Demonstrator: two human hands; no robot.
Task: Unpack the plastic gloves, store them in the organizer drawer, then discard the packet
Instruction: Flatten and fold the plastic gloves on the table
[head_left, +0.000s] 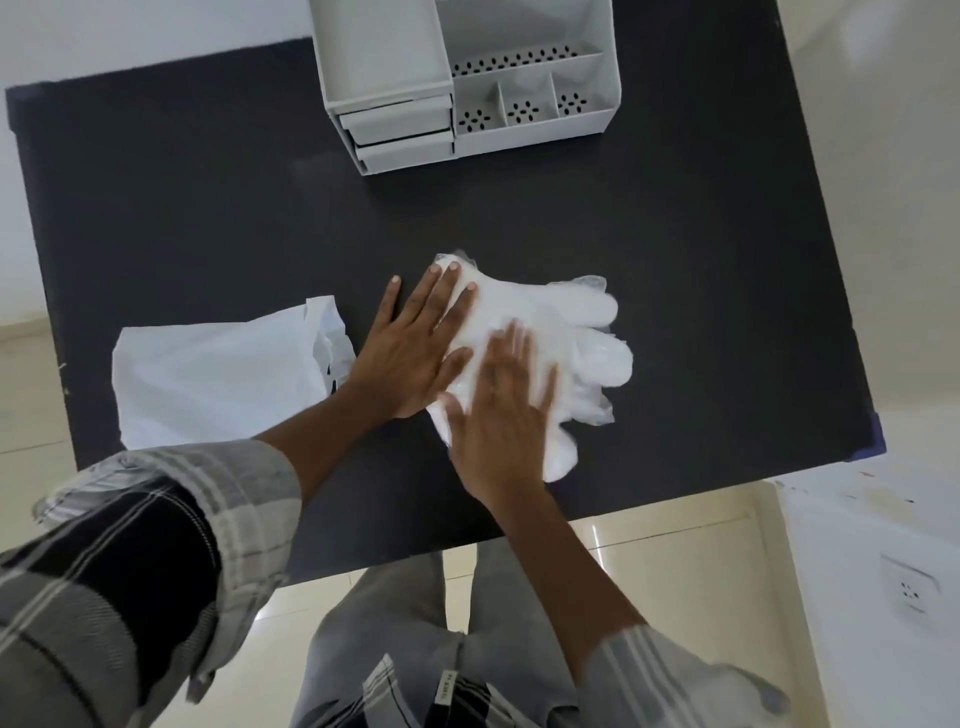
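The empty packet (218, 379) lies at 9 o'clock on the dark surface (675, 218), put aside for discarding. The left hand (410, 348) and the right hand (498, 415) press flat, with open grip, on the plastic gloves (566, 332), probably to flatten them. The organizer (467, 78) waits at 12 o'clock, its drawers shut. I can read no writing.

Black table (675, 218), tiled floor (675, 571), wall socket (910, 590)
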